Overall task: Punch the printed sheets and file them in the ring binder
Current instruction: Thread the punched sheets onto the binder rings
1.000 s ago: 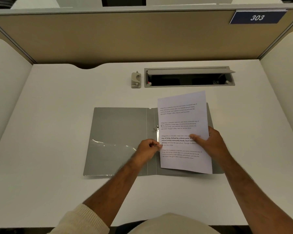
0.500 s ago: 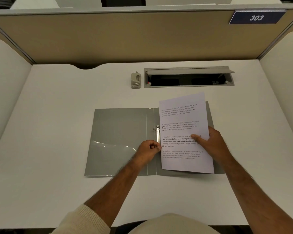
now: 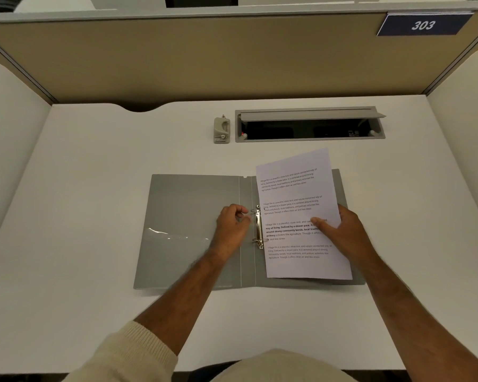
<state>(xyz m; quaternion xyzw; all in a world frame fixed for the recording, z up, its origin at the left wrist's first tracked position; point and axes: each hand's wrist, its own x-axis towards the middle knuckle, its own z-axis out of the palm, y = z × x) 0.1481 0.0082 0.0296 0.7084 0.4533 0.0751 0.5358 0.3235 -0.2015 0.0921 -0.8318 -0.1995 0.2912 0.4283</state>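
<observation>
A: Where do you stand, reading from the left of the frame?

B: Your left hand (image 3: 232,230) sits mid-frame on the open ring binder (image 3: 193,230), fingers curled, nothing visibly held, just beside the ring mechanism (image 3: 258,227). Right of centre, your right hand (image 3: 342,232) pinches the printed sheets (image 3: 295,210), thumb on top.

A: How do you seat them well?

B: I'd say line the punched edge up over both rings before lowering; the lower hole looks near its ring, the top I cannot tell.

A: What's in the binder?

B: Only those sheets, tilted. The hole punch (image 3: 221,130) stands upper centre, beside the cable tray (image 3: 309,124).
</observation>
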